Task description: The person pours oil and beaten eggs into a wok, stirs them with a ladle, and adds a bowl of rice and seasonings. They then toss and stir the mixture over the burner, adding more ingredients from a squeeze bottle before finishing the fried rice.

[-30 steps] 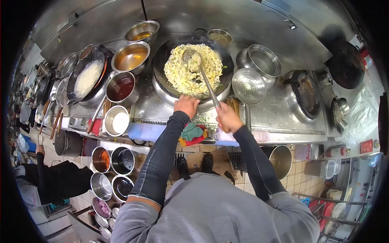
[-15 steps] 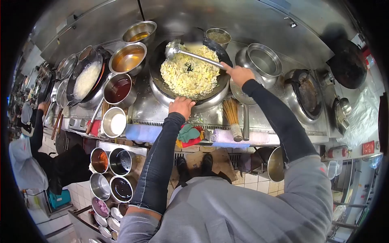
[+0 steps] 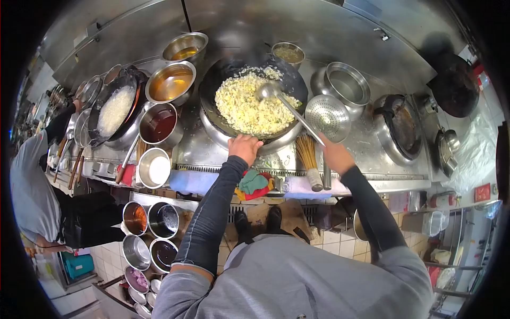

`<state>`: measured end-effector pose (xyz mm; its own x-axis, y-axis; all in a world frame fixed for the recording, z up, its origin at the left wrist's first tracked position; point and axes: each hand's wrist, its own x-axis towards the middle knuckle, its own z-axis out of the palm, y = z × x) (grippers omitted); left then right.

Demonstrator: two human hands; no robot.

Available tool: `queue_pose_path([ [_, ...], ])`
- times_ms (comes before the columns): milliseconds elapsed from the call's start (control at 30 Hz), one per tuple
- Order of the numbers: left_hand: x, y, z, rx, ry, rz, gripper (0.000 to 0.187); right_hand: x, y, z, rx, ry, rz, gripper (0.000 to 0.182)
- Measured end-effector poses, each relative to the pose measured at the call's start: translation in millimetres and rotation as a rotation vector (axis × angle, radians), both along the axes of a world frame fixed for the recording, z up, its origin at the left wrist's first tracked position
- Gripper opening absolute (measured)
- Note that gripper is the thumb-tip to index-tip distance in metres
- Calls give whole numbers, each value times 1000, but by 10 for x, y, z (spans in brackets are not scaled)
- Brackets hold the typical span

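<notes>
My left hand point(image 3: 245, 149) is closed on the near rim of a large dark wok point(image 3: 213, 80). Fried rice with yellow egg bits point(image 3: 245, 109) fills the wok, some of it spread up the far side. A long steel ladle point(image 3: 302, 118) is gripped near its handle end by my right hand point(image 3: 337, 156), to the right of the wok. Its bowl sits over the rice, right of the middle. Just below my right hand are a bamboo brush point(image 3: 306, 153) and the handle of a perforated strainer point(image 3: 328, 118).
Steel bowls of amber liquid point(image 3: 170, 84), a pan of dark red sauce point(image 3: 158, 123) and a container of white contents point(image 3: 158, 169) stand left. Farther left, another wok holds white rice point(image 3: 116, 111), near a co-worker point(image 3: 37, 186). A steel pot point(image 3: 348, 85) stands right. Folded cloths point(image 3: 253, 182) lie at the front edge.
My right hand has pulled back toward me, drawing the ladle's bowl from the wok's far left toward the right of the rice. Rice now lies higher on the far side. The co-worker has shifted.
</notes>
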<state>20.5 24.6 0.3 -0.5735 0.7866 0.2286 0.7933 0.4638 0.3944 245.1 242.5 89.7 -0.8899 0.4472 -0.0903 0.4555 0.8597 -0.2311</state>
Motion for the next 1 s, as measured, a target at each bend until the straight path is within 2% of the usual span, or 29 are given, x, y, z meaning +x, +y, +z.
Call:
queue_pose_path([
  [67, -32, 0, 56, -18, 7, -8, 32, -555, 31, -195, 33, 47, -19, 44],
  [133, -28, -30, 99, -43, -8, -23, 34, -817, -35, -528, 65, 219, -16, 43],
  [233, -65, -50, 88, -17, -35, -43, 35, -342, -366, -549, -13, 116, -98, 47],
  [300, -62, -35, 128, -51, -69, -27, 36, 168, -433, -247, 18, -63, -42, 51],
  [367, -65, -42, 41, -26, -70, -10, 36, 265, -283, 76, 125, -114, 23, 54],
  [400, -77, -41, 23, -52, -102, -22, 35, 80, -274, 289, 122, -188, -45, 52],
  [467, -80, -65, 43, -52, -100, -25, 35, -403, -26, 104, 100, -44, 15, 48],
  [533, -50, -87, 74, -54, -103, -17, 32, -870, 109, -275, 135, 100, -32, 46],
  [633, 8, -103, 138, -77, -90, 60, 30, -656, -203, -265, 78, 20, -108, 46],
  [733, 17, -97, 82, -67, -82, 37, 29, 48, -299, 157, 87, -151, -88, 47],
  [800, -46, -86, 54, -36, -104, 10, 30, 22, -188, 446, 127, -211, -50, 49],
  [867, -60, -87, -18, -33, -96, -11, 30, -390, -80, 284, 129, -22, 78, 47],
  [967, -45, -68, 33, -23, -79, -20, 29, -1133, -221, -434, 54, 116, -50, 32],
  [1000, -49, -83, 66, -36, -72, -2, 29, -1136, -468, -479, -5, 111, -97, 33],
])
